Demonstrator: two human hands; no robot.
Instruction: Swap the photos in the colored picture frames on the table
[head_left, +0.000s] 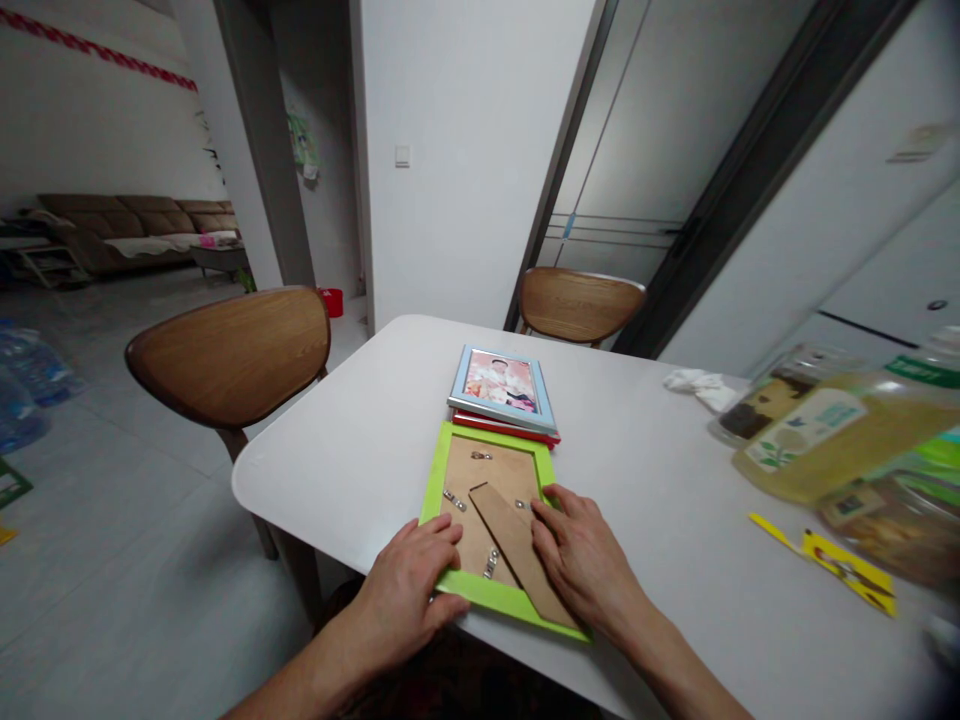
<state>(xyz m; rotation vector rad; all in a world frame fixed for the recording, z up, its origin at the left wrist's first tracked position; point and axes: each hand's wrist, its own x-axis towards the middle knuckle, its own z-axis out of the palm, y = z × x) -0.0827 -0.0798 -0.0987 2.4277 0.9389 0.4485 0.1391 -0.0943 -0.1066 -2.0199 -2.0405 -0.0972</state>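
A green picture frame lies back side up at the near edge of the table, showing its brown backing board, small metal clips and a slanted stand leg. My left hand grips the frame's lower left corner, thumb at the near edge and fingers on the backing. My right hand rests on the right side, its fingers near the right clip and over the leg's edge. Just beyond, a light blue frame with a photo sits on a red frame.
The white table also bears a crumpled tissue, a large bottle of yellow liquid, jars and a yellow item at the right. Wooden chairs stand at the left and far side.
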